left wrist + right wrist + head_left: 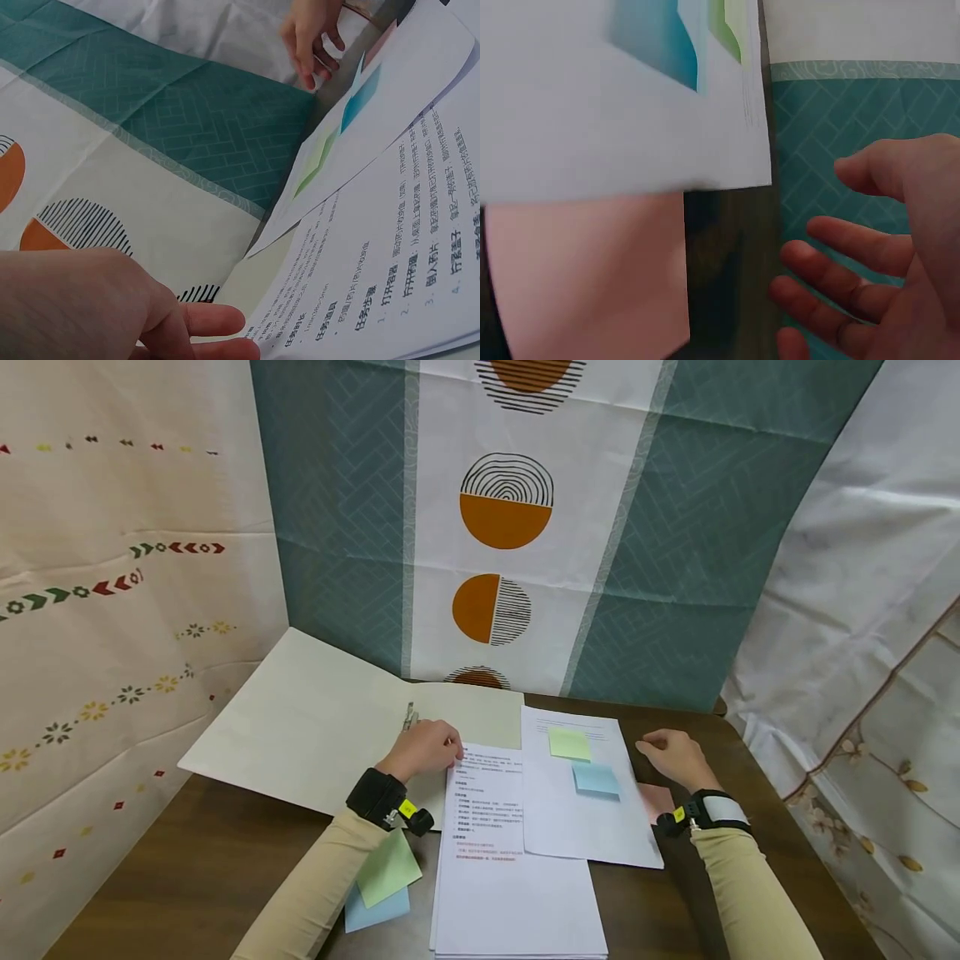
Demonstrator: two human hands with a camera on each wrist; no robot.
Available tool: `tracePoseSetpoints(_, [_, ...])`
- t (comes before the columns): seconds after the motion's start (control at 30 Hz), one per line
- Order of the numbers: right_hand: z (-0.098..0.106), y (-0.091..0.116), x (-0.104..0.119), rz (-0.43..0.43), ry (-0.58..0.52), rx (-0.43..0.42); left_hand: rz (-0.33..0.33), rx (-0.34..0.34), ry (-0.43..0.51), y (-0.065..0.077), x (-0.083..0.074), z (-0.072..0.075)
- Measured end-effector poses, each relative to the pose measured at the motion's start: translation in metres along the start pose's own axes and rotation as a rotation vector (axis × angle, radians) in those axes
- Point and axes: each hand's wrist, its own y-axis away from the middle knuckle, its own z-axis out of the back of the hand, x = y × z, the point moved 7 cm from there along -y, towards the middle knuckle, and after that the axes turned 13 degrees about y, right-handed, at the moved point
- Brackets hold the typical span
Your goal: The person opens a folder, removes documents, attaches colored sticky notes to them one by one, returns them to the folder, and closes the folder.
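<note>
A stack of printed sheets (517, 893) lies at the front middle of the table, its top part over a pale open folder (315, 718). My left hand (426, 748) is at the stack's upper left corner; in the left wrist view its fingers (214, 319) are nearly straight, with the tips right at the paper's edge. A separate sheet (592, 827) overlaps the stack on the right and bears a green sticky note (569, 743) and a blue sticky note (596, 781). Beside that sheet my right hand (678, 758) hovers with loosely bent fingers, holding nothing.
A metal clip (409, 717) sits on the folder's fold. Green (390, 868) and blue (378, 910) notes lie by my left forearm. A pink note (657, 802) peeks from under the right sheet. Patterned cloths (345, 527) hang around the brown table (187, 877).
</note>
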Motion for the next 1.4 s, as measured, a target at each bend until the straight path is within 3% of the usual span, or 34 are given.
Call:
tracePoseSetpoints(0.3, [0.016,0.022,-0.002,0.112,0.03,-0.015,0.009,0.01,0.01,0.001,0.001,0.004])
tracePoseSetpoints(0.6, [0.009,0.04,0.011,0.341,0.129,0.101,-0.048,-0.006,-0.011,0.004,-0.001,0.001])
tracePoseSetpoints(0.77, [0.003,0.045,0.011,0.408,0.136,0.195,-0.098,-0.025,-0.004,0.005,-0.007,0.0])
tracePoseSetpoints(0.9, [-0.002,0.047,0.01,0.425,0.132,0.239,-0.109,-0.03,0.006,0.005,-0.009,0.0])
tracePoseSetpoints(1.07, [-0.012,0.045,0.006,0.382,0.157,0.279,-0.116,-0.03,0.011,0.005,-0.011,0.0])
tracePoseSetpoints(1.4, [-0.015,0.04,-0.012,0.36,0.188,0.233,-0.105,-0.029,0.022,0.003,-0.012,0.0])
